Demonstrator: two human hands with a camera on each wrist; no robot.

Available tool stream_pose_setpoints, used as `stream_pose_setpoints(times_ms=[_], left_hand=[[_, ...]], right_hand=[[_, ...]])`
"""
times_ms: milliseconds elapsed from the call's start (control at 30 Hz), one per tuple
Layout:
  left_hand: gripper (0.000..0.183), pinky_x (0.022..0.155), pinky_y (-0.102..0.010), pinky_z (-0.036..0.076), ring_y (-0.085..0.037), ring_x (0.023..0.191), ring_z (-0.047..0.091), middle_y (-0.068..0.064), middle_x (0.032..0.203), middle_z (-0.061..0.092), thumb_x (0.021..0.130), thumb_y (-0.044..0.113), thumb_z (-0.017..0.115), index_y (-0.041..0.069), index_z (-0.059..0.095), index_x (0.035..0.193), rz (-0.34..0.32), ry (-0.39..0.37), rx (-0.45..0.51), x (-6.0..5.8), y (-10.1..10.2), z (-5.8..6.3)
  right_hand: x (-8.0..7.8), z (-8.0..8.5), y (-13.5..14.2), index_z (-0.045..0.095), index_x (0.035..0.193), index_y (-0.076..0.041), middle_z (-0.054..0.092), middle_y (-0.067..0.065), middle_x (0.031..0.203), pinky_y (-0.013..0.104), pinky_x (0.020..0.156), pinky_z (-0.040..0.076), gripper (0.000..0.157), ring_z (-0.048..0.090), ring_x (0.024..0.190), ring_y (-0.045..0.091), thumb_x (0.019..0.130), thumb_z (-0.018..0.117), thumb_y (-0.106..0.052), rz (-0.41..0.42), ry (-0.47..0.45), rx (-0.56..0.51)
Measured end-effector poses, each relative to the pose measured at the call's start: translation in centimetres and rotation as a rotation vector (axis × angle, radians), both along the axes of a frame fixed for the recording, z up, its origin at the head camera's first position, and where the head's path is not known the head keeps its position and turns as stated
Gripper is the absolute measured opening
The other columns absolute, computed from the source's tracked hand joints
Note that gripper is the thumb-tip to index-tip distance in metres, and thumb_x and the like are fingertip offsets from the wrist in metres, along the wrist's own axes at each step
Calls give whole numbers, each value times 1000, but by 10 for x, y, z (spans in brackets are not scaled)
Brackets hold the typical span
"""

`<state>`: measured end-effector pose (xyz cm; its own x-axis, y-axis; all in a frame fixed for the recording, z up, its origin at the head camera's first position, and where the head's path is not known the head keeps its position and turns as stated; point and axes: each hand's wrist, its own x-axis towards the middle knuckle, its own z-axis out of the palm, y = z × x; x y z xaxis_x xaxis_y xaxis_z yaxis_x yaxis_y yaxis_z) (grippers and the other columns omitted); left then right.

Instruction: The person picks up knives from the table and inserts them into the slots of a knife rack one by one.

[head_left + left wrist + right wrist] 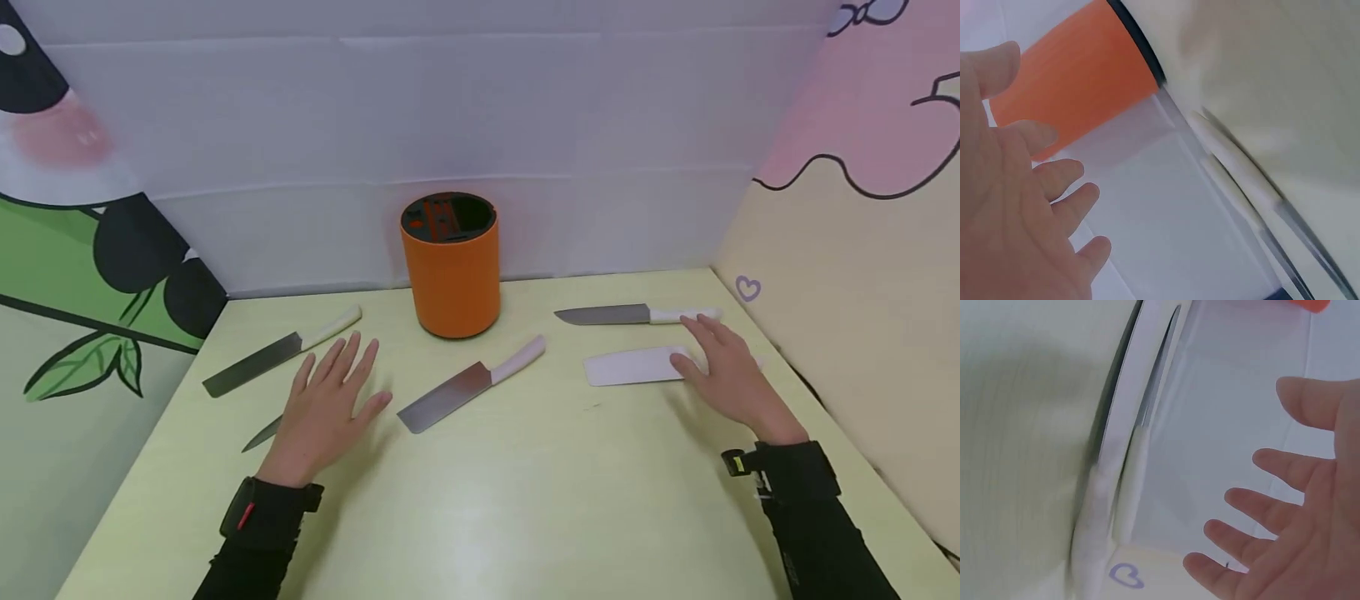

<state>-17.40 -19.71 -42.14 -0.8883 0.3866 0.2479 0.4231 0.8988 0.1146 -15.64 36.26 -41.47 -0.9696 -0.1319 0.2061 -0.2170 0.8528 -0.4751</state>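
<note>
Your left hand (322,417) is released: its fingers (346,358) are spread and relaxed, held above the desk (495,517). Your right hand (727,375) is likewise released, fingers (701,335) loosely extended; both wrist views put your hands apart from the knives.

Under your left hand, a slim-bladed knife (262,433) shows only its pointed blade in the head view, tip toward the near left. Just beyond it, the left cleaver (252,364) lies slantwise, dark blade to the near left, pale handle to the far right.

Under your right hand, the whitish cleaver (630,367) lies with its blade to the left and its handle mostly covered by your hand in the head view. Just farther off, a pointed knife (603,315) lies roughly parallel, tip left, white handle right.

Between your hands, the middle cleaver (450,396) lies flat, blade near left, handle far right.

Beyond it, the orange cylinder (456,287) stands upright at the far middle of the desk, its top dark with reddish parts. Behind that you have a pale wall (480,108); a small purple heart (747,288) marks the right-hand wall.
</note>
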Motion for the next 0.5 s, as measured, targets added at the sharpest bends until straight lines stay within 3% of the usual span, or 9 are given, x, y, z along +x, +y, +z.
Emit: stream_pose_setpoints(times_ms=[267,500], left_hand=[[78,130,-63,13,-39,161,24,-16,175,26,107,50,57,12,29,169,-86,26,-22,-4,31,15],[77,130,-62,15,-39,159,30,-17,172,31,106,47,63,12,33,168,-166,79,3,-6,61,23]], right_hand=[[-6,-3,37,46,153,8,40,38,156,74,111,32,57,32,145,61,112,57,-29,-25,-58,-49],[-7,-6,72,52,147,10,49,39,146,74,107,37,52,41,136,61,108,63,-22,-34,-126,44]])
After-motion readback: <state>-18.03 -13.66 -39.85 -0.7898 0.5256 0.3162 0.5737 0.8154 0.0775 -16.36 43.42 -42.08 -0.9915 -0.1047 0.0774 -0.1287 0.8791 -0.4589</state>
